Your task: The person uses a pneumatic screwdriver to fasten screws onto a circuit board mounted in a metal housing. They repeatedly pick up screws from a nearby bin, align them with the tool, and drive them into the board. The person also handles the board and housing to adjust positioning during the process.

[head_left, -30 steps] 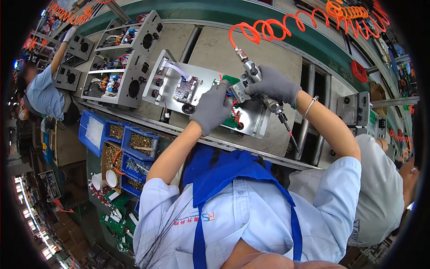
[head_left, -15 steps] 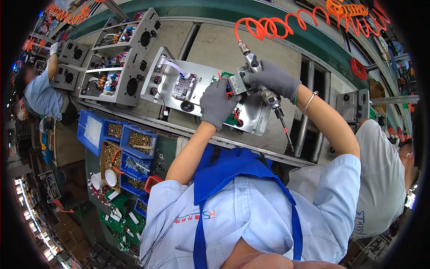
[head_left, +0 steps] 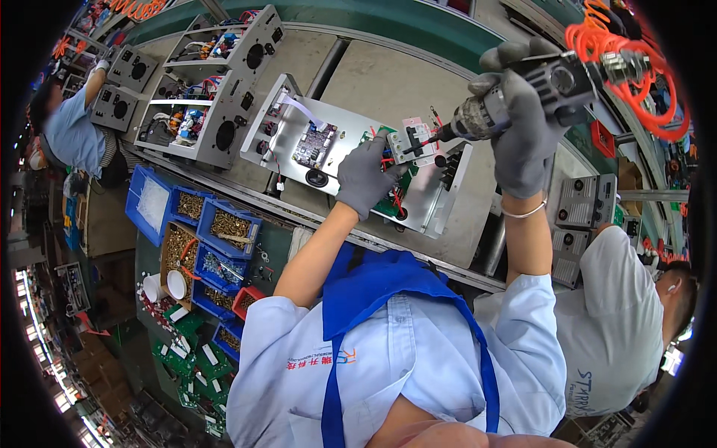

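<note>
My right hand (head_left: 523,134), in a grey glove, is wrapped round an air screwdriver (head_left: 482,116) held almost level. Its bit reaches a white block with a metal plate (head_left: 407,148). My left hand (head_left: 364,178), also gloved, is closed with its fingertips and thumb at the block's left side, beside a green circuit board (head_left: 388,205). The block is above the board, within an open metal chassis (head_left: 347,142). Also on the chassis are a smaller circuit board (head_left: 315,145) with a ribbon cable and a black round part (head_left: 317,178). My left hand partly hides the green board.
Grey-cased units (head_left: 224,131) with wiring stand at the left. Blue bins (head_left: 230,227) of screws and a pile of green boards (head_left: 187,351) lie nearer me. A coiled orange hose (head_left: 657,82) hangs at upper right. One co-worker (head_left: 627,313) is at right, another (head_left: 71,138) far left.
My right hand has swung the screwdriver up and round, from pointing down toward me to pointing left at the block. My left hand has stayed almost in place.
</note>
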### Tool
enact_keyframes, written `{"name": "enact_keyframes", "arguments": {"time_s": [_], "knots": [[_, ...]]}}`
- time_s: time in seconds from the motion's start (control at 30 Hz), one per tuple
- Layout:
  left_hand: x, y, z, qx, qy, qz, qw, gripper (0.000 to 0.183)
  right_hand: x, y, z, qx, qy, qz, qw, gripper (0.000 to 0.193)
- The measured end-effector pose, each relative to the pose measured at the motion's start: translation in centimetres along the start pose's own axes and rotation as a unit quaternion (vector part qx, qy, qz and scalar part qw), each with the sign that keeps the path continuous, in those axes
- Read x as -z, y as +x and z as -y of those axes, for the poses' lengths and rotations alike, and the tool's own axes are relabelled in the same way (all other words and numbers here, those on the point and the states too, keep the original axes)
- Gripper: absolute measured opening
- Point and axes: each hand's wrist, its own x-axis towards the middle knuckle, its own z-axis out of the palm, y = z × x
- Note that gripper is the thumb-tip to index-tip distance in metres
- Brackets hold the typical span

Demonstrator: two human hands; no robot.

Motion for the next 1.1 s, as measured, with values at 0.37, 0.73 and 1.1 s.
{"name": "enact_keyframes", "arguments": {"time_s": [0.37,0.73,1.1], "knots": [[0.0,0.1,-0.1,0.012,0.016,0.017,1.000,0.075,0.0,-3.2,-3.2,-0.030,0.024,0.002,0.999,0.047],[-0.2,-0.1,0.2,-0.021,0.019,-0.008,1.000,0.074,-0.9,-3.0,-3.5,-0.017,0.040,0.033,0.999,0.045],[0.6,-0.4,-1.0,-0.016,-0.002,0.036,0.999,0.072,-0.3,0.6,1.8,-0.119,-0.145,0.081,0.979,0.035]]}}
